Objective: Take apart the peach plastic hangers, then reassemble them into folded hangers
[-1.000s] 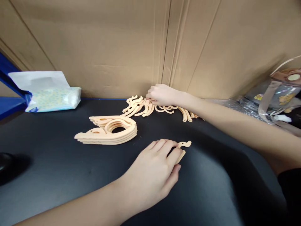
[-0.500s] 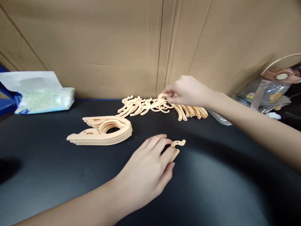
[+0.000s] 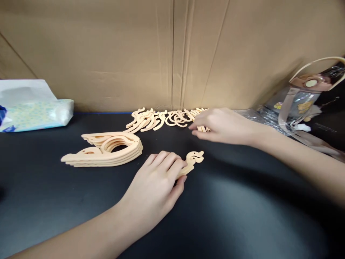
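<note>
My left hand, low in the middle, is closed round beige folding-hanger pieces. Their two small hooked ends, with holes, poke out past my fingertips to the right. My right hand reaches to the row of curved hanger arms at the back. Its thumb and forefinger close round the ends of these arms; how many are in the grip is hidden. A pile of loose hanger hooks lies left of that hand. To the left of my left hand is a neat stack of folded hangers.
A pack of tissues lies at the back left on the black table. A cardboard wall stands behind the pile. At the right are a water bottle with a strap and handle and crumpled clear plastic.
My right hand has moved from the hook pile toward the row of arms. A second hooked end now shows beside the first in my left hand. The view has shifted a little rightward.
</note>
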Demonstrator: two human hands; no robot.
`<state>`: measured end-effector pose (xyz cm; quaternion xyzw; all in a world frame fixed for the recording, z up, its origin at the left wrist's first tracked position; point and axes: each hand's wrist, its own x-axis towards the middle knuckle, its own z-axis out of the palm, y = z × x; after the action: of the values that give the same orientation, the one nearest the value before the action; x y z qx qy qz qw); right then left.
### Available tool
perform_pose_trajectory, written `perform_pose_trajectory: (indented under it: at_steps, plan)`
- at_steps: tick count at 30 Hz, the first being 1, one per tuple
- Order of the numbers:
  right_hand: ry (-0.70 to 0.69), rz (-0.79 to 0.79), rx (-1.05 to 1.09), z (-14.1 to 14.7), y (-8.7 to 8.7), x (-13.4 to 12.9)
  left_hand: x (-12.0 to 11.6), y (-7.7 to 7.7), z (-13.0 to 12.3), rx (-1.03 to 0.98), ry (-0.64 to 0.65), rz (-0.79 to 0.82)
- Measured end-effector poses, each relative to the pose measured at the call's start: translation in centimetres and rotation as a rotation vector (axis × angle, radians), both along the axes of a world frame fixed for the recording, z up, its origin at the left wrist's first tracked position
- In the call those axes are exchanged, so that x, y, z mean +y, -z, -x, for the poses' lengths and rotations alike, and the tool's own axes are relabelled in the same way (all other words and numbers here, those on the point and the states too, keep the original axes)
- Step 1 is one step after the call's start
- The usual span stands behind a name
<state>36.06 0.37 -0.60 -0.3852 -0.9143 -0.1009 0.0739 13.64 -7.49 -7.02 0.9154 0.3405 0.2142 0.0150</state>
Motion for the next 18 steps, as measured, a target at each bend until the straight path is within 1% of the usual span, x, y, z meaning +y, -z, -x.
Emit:
perform_pose_trajectory:
  at_steps: [4, 7, 9, 12, 18]
  plan:
    - [0.135, -0.085, -0.138, 0.7, 0.6, 4.0, 0.0, 0.0, 0.0, 0.006, 0.019, 0.015]
    - [0.135, -0.130, -0.187, 1.4, 1.6, 5.8, 0.0, 0.0, 0.0, 0.017, 0.013, 0.032]
    - [0.121, -0.139, -0.206, 1.8, 2.2, 6.4, 0.0, 0.0, 0.0, 0.023, 0.008, 0.037]
    - [0.127, -0.146, -0.199, 2.4, 2.7, 6.5, -0.1, 0.0, 0.1, 0.029, 0.011, 0.040]
    - [0.239, -0.160, -0.091, 3.0, 2.8, 6.1, 0.0, -0.1, 0.0, 0.025, 0.014, 0.027]
